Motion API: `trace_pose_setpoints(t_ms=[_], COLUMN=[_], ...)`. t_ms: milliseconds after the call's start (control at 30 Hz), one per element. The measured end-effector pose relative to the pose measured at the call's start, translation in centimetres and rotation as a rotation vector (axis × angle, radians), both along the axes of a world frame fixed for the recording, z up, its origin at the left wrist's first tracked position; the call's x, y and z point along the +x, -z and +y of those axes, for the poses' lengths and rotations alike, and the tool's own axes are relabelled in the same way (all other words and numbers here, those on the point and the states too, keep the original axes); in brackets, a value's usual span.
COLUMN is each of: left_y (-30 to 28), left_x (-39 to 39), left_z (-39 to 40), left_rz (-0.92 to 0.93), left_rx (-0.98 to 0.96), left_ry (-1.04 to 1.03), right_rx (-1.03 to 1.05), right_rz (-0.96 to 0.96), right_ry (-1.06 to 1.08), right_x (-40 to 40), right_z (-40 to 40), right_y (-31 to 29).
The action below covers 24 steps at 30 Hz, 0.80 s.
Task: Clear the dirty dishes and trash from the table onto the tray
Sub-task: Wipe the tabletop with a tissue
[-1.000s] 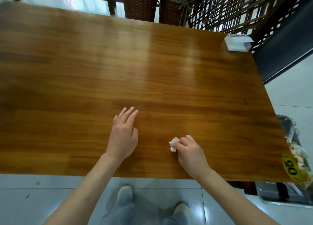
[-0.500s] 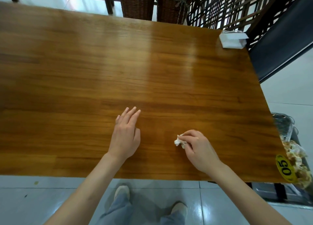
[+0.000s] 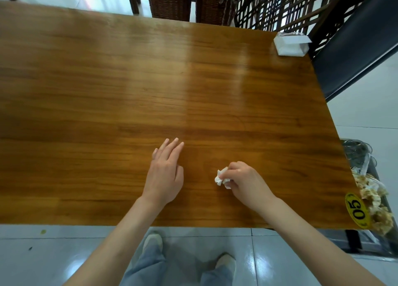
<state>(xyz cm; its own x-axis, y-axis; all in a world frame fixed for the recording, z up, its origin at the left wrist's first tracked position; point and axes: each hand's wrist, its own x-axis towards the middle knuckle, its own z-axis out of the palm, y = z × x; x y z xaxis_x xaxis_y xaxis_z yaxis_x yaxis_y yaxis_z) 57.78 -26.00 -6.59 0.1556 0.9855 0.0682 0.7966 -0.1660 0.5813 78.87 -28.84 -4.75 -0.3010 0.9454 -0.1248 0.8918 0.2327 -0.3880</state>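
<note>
Table (image 3: 107, 92) of brown wood spans our view. Left hand (image 3: 164, 176) lies flat on it near the front edge, fingers straight. Right hand (image 3: 245, 181) beside it, fingers curled, pinching a crumpled white napkin (image 3: 221, 177) against the tabletop.

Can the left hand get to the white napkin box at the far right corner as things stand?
Probably, with a long stretch. The left hand lies flat and empty on the table, and bare wood runs between it and the napkin box. The right hand sits nearer.

right hand (image 3: 247, 181) shifted right, tissue wad (image 3: 221, 177) more exposed
</note>
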Motion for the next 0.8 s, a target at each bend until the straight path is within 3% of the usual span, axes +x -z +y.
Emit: trace_pose_setpoints(t_ms=[167, 367, 433, 633, 700, 800], left_y=[0.3, 0.6, 0.8, 1.1, 1.2, 0.9], left_x=[0.8, 0.4, 0.4, 2.5, 3.4, 5.0], left_z=[-0.2, -0.3, -0.4, -0.5, -0.2, 0.3], left_rz=[0.010, 0.021, 0.026, 0.032, 0.036, 0.024], left_rx=[0.005, 0.008, -0.002, -0.022, -0.023, -0.026], left_ry=[0.014, 0.011, 0.001, 0.006, 0.016, 0.027], right_rx=[0.020, 0.174, 0.171, 0.168, 0.163, 0.173], right_rz=[0.027, 0.081, 0.084, 0.018, -0.026, -0.113], right_ry=[0.067, 0.499, 0.469, 0.059, 0.049, 0.233], right_x=[-0.5, 2.5, 1.8, -2.4, 0.1, 7.3], right_z=[0.7, 3.7, 4.0, 2.2, 2.2, 2.3], right_y=[0.8, 0.1, 0.2, 1.4, 1.5, 1.4])
